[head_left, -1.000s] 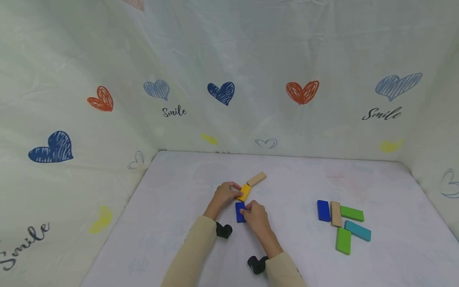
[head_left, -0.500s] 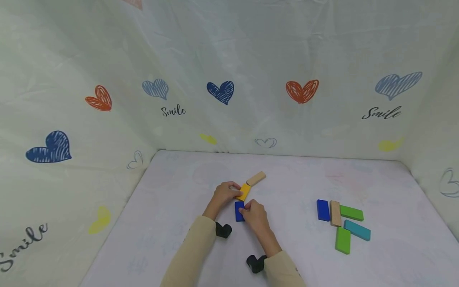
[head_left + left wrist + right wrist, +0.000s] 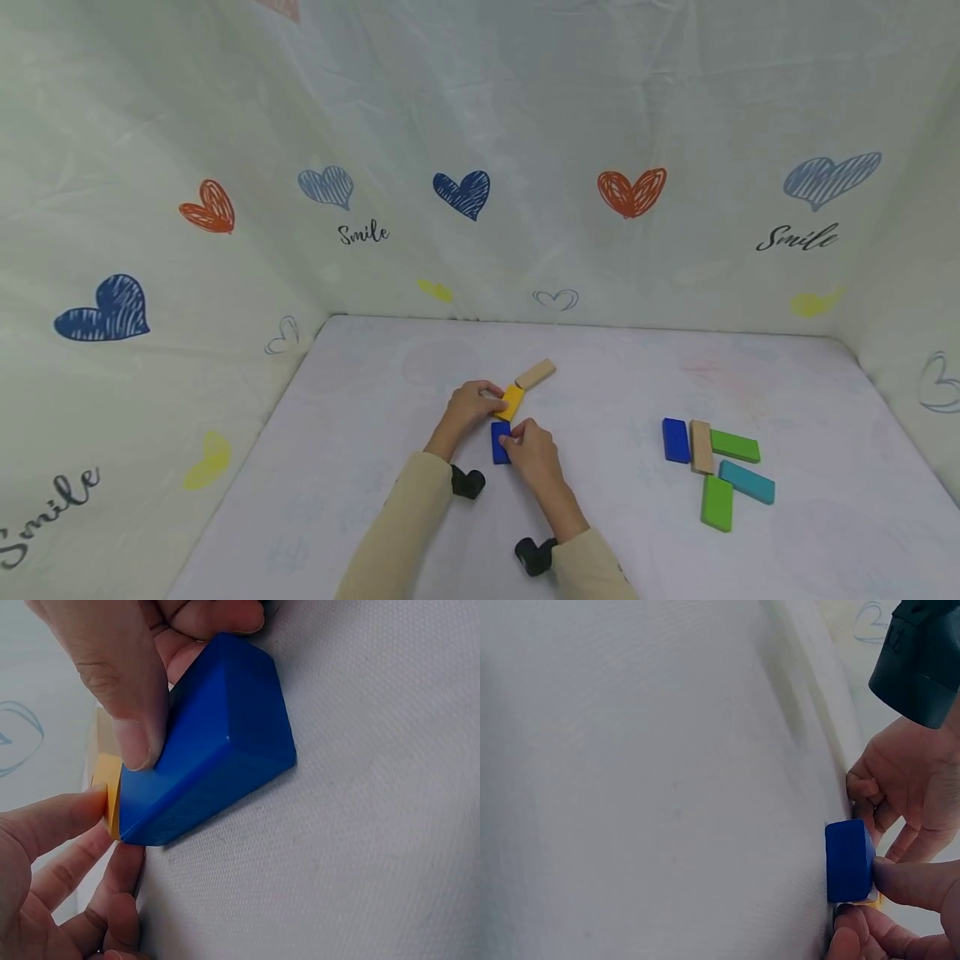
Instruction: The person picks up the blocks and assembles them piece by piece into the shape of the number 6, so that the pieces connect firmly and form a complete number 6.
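Note:
My left hand (image 3: 468,406) holds a flat yellow block (image 3: 511,402), its thumb against the block's edge. Just nearer to me lies a blue block (image 3: 500,443) on the table, its far end meeting the yellow one. My right hand (image 3: 535,452) pinches this blue block from the right; in the left wrist view its thumb (image 3: 139,735) presses on the top face and its other fingers are partly behind the block. Beyond the yellow block, a natural wood block (image 3: 536,374) continues the bent line. The right wrist view shows the blue block's (image 3: 847,861) near end.
On the right of the white table (image 3: 600,533) several flat blocks lie in a cluster: a blue block (image 3: 676,440), a wood block (image 3: 702,447), green blocks (image 3: 717,503) and a teal block (image 3: 747,482). A printed cloth wall (image 3: 525,258) stands behind. Black wrist cameras (image 3: 535,556) sit beside both wrists.

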### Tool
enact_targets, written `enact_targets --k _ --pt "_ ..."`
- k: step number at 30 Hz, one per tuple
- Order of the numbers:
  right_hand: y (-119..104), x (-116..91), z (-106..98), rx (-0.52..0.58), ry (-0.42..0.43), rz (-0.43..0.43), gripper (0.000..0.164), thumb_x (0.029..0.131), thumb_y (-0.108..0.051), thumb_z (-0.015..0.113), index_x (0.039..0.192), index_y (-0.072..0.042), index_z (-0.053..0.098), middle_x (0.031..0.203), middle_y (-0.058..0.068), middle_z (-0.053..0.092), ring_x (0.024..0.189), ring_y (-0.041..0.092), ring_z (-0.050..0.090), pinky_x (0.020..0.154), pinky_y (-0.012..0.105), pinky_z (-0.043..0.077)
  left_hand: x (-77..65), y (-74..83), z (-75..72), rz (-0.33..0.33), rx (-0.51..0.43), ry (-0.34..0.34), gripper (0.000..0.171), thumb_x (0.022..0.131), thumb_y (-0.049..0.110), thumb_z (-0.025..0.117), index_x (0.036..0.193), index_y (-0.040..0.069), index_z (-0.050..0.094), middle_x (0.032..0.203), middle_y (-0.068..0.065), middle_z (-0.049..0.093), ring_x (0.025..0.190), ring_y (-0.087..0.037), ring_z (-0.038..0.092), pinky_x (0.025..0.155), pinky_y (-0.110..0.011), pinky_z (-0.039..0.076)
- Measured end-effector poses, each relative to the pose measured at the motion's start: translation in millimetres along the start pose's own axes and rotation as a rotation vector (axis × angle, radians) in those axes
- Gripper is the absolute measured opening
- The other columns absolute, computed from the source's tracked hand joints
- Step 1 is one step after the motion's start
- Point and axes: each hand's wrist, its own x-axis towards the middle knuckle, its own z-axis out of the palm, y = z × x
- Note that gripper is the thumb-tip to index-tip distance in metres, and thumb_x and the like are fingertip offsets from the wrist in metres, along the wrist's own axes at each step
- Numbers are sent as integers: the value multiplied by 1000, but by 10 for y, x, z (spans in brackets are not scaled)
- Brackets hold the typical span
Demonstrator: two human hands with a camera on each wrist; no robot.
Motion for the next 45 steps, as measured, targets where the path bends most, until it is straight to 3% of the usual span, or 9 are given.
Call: enact_targets --k 8,22,30,34,39,42,45 --pt "76 -76 -71 35 18 -75 36 90 -22 60 115 3 53 71 4 51 61 14 45 55 23 37 2 6 15 -24 7 -1 23 76 29 74 94 14 71 97 -6 66 81 -19 52 73 -32 39" --pt "190 -429 -553 123 101 -147 32 89 -18 60 114 1 58 91 7 61 82 14 55 71 26 46 12 -2 24 -41 21 1 22 78 28 73 96 15 70 104 -7 63 86 -21 51 79 -37 42" --pt "405 -537 -925 109 181 -66 31 91 -17 59 117 -1 58 100 10 62 92 18 57 82 28 46 20 -12 23 -33 22 -14 22 79 28 72 97 15 70 98 -6 63 85 -21 51 78 -36 41" --pt "583 -574 -1118 82 213 -26 34 93 -20 56 120 0 54 109 16 61 102 27 55 88 40 46 16 -13 28 -34 13 -13 22 79 28 72 97 15 69 99 -7 64 86 -21 52 81 -38 42" --pt "1116 -454 -1209 -15 315 -24 46 93 -39 53 124 -5 53 117 15 58 108 29 52 88 39 46 15 -24 24 -18 8 -11 22 79 27 72 97 14 70 100 -7 64 86 -21 53 82 -38 42" --pt "1446 -358 -1254 -44 349 31 55 91 -49 49 128 -7 50 123 14 55 114 30 49 92 45 43 17 -30 16 0 10 -10 23 79 26 72 97 13 70 99 -7 64 85 -20 52 79 -37 42" --pt "1575 -360 -1346 -44 379 117 55 92 -47 48 131 -7 48 128 16 53 119 34 47 94 50 40 18 -29 13 3 12 -11 22 79 26 72 97 13 70 101 -8 65 86 -20 53 80 -37 42"
